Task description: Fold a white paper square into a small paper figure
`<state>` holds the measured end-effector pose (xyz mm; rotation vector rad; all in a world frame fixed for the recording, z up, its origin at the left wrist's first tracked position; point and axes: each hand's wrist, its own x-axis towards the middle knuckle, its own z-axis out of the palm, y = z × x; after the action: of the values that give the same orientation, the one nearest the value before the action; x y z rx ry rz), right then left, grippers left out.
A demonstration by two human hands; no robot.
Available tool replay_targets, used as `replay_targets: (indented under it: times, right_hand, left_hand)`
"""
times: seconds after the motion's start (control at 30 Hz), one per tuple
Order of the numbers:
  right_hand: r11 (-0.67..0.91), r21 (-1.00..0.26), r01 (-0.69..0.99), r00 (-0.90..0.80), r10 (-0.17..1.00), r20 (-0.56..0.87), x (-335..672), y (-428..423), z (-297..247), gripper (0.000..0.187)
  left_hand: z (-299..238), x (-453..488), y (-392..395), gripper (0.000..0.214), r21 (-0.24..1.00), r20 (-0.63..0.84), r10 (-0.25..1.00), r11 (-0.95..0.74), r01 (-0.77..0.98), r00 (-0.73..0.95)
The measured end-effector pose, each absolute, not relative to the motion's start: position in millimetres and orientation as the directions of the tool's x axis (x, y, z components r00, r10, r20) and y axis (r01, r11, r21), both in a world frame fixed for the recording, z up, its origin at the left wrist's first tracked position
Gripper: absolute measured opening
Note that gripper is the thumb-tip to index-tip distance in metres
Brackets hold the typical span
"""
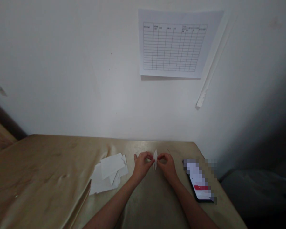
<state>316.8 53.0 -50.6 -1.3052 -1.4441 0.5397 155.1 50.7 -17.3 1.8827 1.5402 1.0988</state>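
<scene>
A small folded piece of white paper [155, 159] stands upright between my two hands over the far middle of the table [45, 171]. My left hand [142, 164] pinches its left side with closed fingers. My right hand [166, 164] pinches its right side the same way. Just left of my left hand lies a loose pile of white paper sheets [109, 173].
A phone [199, 184] with a lit screen lies flat near the table's right edge. A printed grid sheet [173, 44] hangs on the white wall behind. The tan table cover is wrinkled. Dark space lies beyond the right edge.
</scene>
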Motion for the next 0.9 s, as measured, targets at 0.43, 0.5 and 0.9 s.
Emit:
replay_targets:
  times: [0.43,0.5,0.9]
  right_hand:
    - [0.283,-0.856,0.433,0.2,0.896,0.397,319.8,53.4,-47.8,0.018]
    - [0.295,-0.859,0.418,0.184,0.899,0.398,320.7,54.0,-47.0,0.017]
    - [0.286,-0.893,0.348,0.198,0.908,0.368,323.2,58.2,-53.3,0.018]
  left_hand:
    - [-19.5,154.4,52.3,0.015,0.774,0.281,0.959,-0.252,0.581,0.042]
    - [-20.3,154.5,52.5,0.017,0.778,0.269,0.962,-0.243,0.58,0.042]
    - [-20.2,155.0,51.1,0.023,0.816,0.219,0.973,-0.225,0.532,0.074]
